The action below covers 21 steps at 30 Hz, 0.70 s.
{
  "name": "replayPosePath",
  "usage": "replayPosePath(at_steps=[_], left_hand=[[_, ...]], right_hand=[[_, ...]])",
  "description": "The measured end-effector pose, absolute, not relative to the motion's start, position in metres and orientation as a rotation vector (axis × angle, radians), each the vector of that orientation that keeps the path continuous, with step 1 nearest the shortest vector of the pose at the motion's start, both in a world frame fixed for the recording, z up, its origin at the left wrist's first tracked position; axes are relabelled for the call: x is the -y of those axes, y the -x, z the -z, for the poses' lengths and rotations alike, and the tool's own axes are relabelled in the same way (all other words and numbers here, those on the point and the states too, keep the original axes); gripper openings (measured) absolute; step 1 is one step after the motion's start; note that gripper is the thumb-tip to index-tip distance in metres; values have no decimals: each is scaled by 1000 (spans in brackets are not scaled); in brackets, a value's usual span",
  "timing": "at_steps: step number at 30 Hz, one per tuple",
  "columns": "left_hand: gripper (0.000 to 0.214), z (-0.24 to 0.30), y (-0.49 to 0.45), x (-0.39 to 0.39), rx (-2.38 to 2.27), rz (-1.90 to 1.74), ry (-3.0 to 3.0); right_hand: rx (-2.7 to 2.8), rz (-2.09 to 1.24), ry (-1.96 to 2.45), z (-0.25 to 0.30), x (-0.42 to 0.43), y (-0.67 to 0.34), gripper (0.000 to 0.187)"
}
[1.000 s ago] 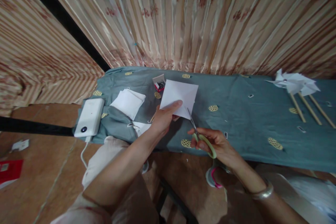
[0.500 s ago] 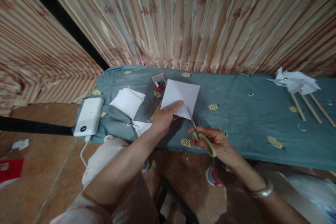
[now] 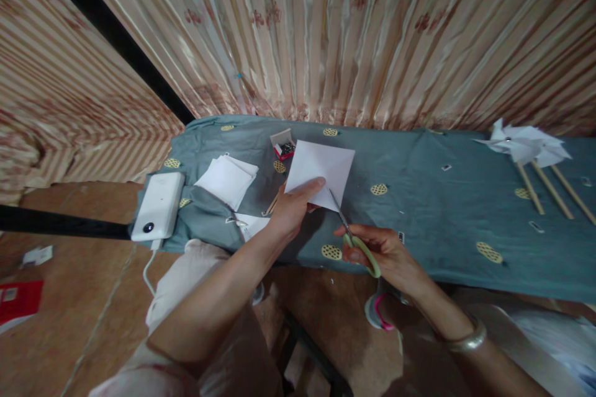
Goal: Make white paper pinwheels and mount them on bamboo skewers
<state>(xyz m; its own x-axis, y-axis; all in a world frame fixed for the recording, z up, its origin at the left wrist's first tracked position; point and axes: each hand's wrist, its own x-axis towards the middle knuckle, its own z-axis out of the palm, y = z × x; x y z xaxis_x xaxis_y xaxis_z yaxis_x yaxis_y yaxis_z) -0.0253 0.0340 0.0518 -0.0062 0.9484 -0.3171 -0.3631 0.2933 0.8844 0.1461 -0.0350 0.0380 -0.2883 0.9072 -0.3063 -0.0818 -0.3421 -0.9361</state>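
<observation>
My left hand (image 3: 295,203) grips a square sheet of white paper (image 3: 321,164) by its lower left part, thumb on top and fingers beneath. The sheet has faint diagonal crease lines. My right hand (image 3: 375,248) is closed round the green handles of a pair of scissors (image 3: 361,250). Their blades lie at the lower corner of the sheet and point toward its middle. Behind the sheet stands a small open red box (image 3: 285,150) of dark pins or tacks. Part of some wooden sticks (image 3: 270,205) shows beside my left wrist.
A stack of white paper (image 3: 227,180) lies at left, with another sheet (image 3: 254,225) near my forearm. The white power bank (image 3: 158,206) with a cable sits at the table's left end. Several paper pinwheels (image 3: 524,142) on sticks lie far right. A patterned curtain (image 3: 326,43) hangs behind.
Almost nothing differs. The scissor handles and my right hand have shifted very slightly, while the sheet and my left hand stay in place.
</observation>
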Motion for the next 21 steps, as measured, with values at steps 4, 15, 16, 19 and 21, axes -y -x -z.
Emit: replayPosePath(at_steps=[4, 15, 16, 19, 21], left_hand=[[27, -52, 26, -33, -1110, -1174, -699], [27, -50, 26, -35, -1086, -1193, -671], [27, -50, 26, -35, -1079, -1194, -673], [24, -50, 27, -36, -1088, -1197, -674], [23, -50, 27, -35, -1119, -1195, -668]], right_hand=[[1082, -1751, 1213, -41, 35, -144, 35], [1029, -1757, 1222, -38, 34, -144, 33], [1015, -1759, 1224, -39, 34, -144, 33], [988, -1771, 1226, -40, 34, -144, 33], [987, -1776, 1227, -41, 34, -143, 32]])
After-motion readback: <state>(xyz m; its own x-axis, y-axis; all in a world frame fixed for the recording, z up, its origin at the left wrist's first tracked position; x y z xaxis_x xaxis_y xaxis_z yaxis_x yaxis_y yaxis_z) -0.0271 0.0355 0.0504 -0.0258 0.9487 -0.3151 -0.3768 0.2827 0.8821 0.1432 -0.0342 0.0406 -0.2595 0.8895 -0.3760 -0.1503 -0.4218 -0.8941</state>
